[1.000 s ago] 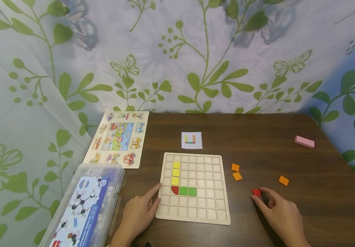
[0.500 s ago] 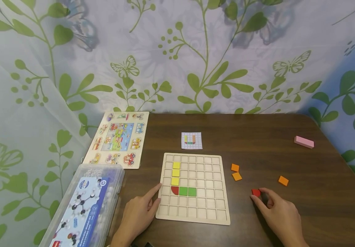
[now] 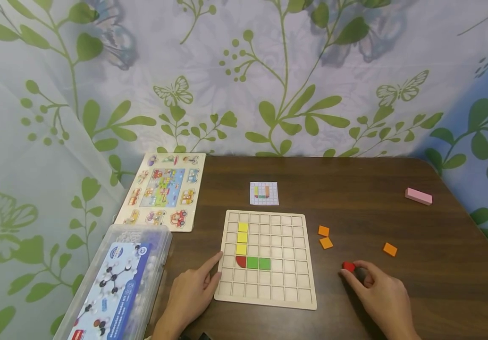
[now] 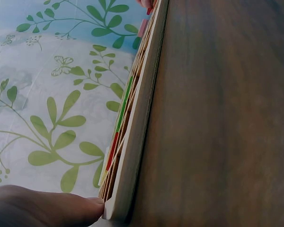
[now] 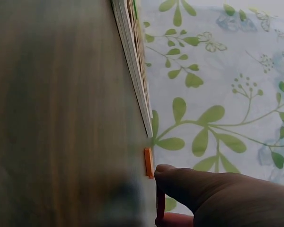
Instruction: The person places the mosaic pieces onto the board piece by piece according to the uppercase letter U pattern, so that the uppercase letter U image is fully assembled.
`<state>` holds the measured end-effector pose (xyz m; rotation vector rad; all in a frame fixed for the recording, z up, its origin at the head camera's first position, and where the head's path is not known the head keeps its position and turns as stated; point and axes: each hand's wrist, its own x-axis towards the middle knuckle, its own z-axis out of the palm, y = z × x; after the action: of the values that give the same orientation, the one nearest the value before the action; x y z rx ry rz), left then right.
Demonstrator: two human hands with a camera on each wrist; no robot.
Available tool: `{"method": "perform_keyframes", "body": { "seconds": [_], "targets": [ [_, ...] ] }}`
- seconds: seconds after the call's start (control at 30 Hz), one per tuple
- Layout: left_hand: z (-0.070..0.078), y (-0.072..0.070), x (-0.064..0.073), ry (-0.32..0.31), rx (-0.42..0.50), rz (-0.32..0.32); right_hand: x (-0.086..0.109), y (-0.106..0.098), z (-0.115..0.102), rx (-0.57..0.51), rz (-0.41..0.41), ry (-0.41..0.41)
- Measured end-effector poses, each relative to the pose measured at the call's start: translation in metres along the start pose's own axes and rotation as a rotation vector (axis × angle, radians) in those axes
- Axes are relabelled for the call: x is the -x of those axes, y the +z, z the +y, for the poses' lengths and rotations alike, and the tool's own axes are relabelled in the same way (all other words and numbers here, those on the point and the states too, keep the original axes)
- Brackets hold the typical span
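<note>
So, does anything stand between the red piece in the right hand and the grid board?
Nothing visible does: only tabletop lies between the red piece and the grid board. Two orange tiles sit farther back, off that line.

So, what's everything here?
Grid board: 1, beige, centre
Column tiles: 3, yellow, on board
Row tiles: 2, green, on board
Wedge: 1, red, on board
Loose tiles: 3, orange, board's right
Held piece: 1, red, front right
Card: 1, white, behind board
Block: 1, pink, far right
Puzzle: 1, multicoloured, back left
Case: 1, clear, front left
Table: 1, brown, underneath
Backdrop: 1, pale, behind
Partial object: 1, black, bottom edge
Left hand: 1, touching board
Right hand: 1, pinching piece
</note>
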<state>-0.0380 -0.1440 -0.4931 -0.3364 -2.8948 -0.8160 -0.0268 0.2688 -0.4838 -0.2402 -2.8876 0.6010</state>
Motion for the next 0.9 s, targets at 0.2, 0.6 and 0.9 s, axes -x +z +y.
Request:
{"method": "perform_keyframes", "body": {
  "seconds": [0.2, 0.6, 0.9],
  "targets": [
    [0.0, 0.0, 0.0, -0.009, 0.01, -0.011, 0.001, -0.002, -0.006, 0.002, -0.043, 0.022],
    [0.001, 0.002, 0.006, -0.027, 0.008, -0.014, 0.005, 0.003, -0.021, -0.038, 0.007, -0.06],
    [0.002, 0.002, 0.003, -0.016, 0.009, 0.001, 0.006, 0.008, -0.038, -0.079, -0.002, -0.077]
  ]
}}
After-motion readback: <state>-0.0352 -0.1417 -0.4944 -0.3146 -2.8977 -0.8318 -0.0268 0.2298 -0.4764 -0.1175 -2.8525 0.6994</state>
